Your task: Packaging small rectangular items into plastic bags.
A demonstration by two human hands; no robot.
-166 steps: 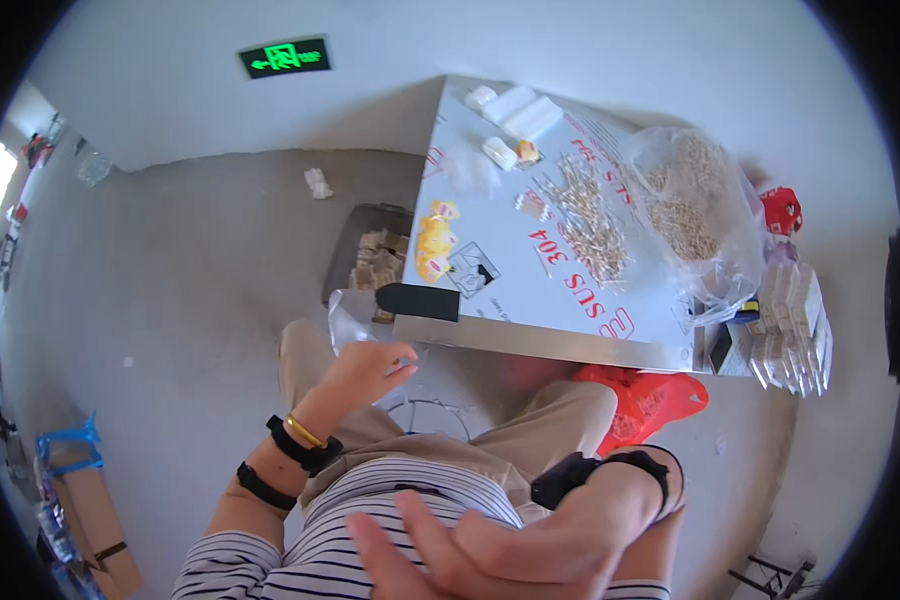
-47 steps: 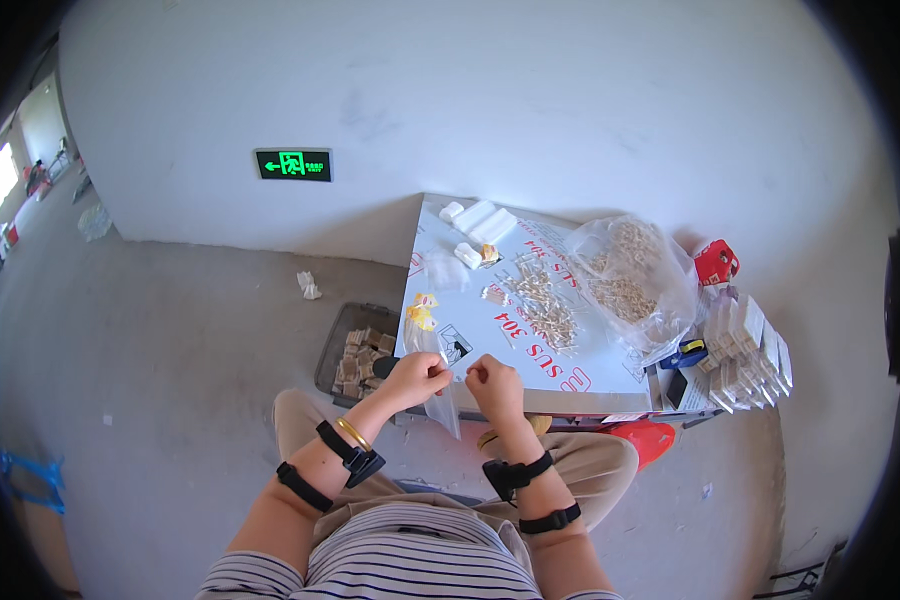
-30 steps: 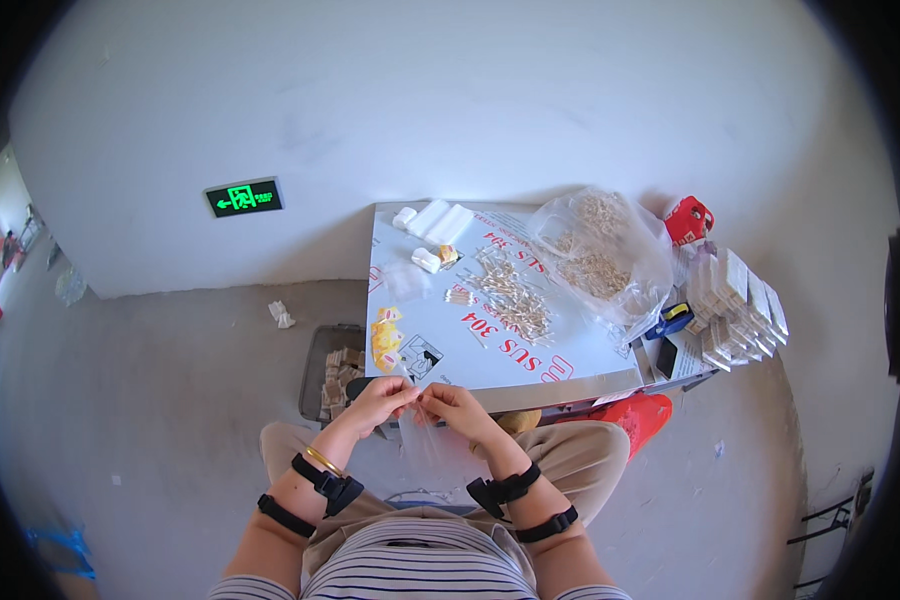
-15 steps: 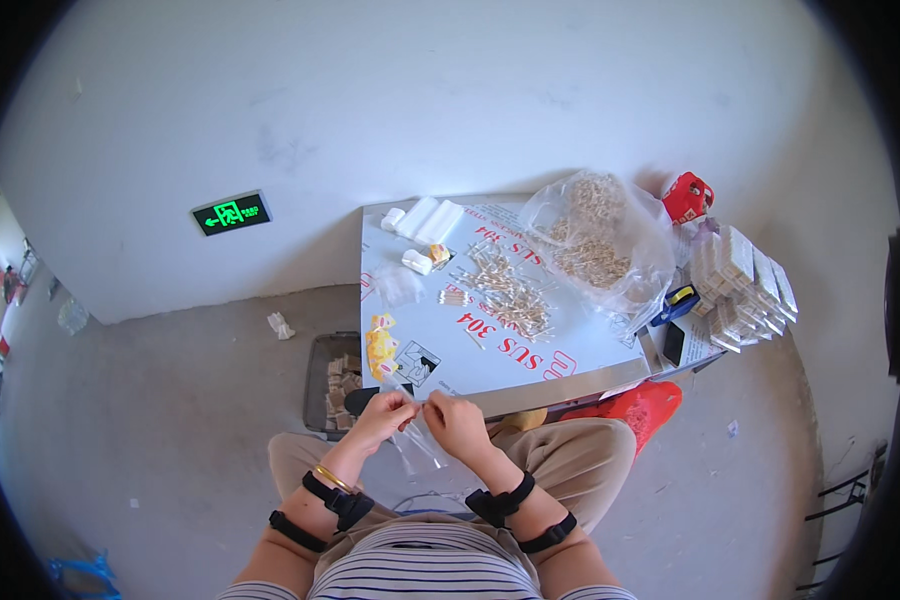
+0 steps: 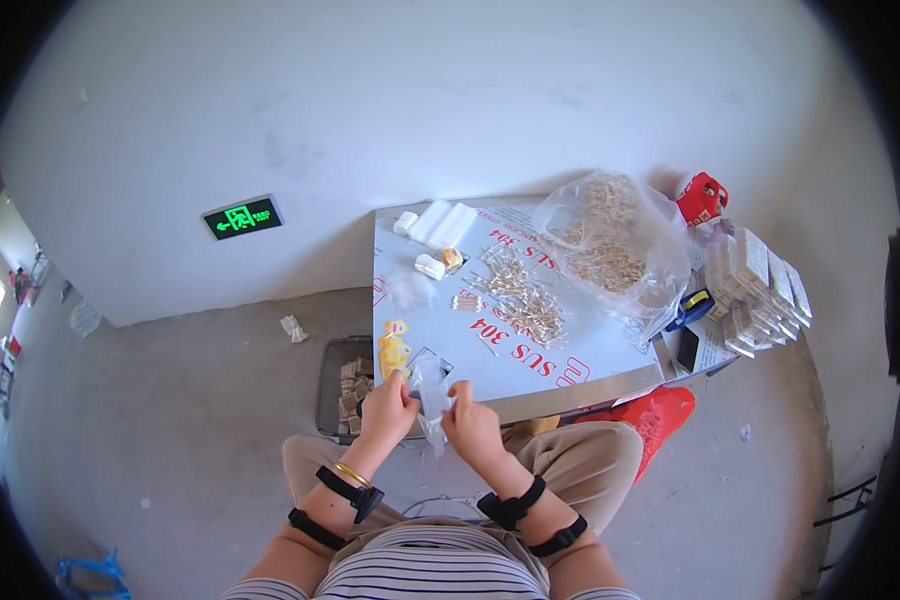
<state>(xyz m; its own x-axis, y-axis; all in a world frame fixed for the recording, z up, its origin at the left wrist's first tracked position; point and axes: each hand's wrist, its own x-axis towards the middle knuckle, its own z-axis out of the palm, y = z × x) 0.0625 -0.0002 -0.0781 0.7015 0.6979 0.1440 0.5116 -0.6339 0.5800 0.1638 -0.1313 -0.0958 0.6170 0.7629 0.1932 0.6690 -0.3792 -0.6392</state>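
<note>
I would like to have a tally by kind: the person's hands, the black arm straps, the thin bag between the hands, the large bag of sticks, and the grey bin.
Hands (left hand, right hand): 2
Black arm straps: 4
Thin clear bag: 1
Large clear bag: 1
Grey bin: 1
Total: 9

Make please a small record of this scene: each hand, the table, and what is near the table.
Left hand: curled, holding a clear plastic bag
Right hand: fingers at that bag's right edge; grip unclear
Table: loose cotton swabs, large clear bag of sticks, yellow packets
Left of table: dark bin with small pieces inside
Near right knee: red bag
</note>
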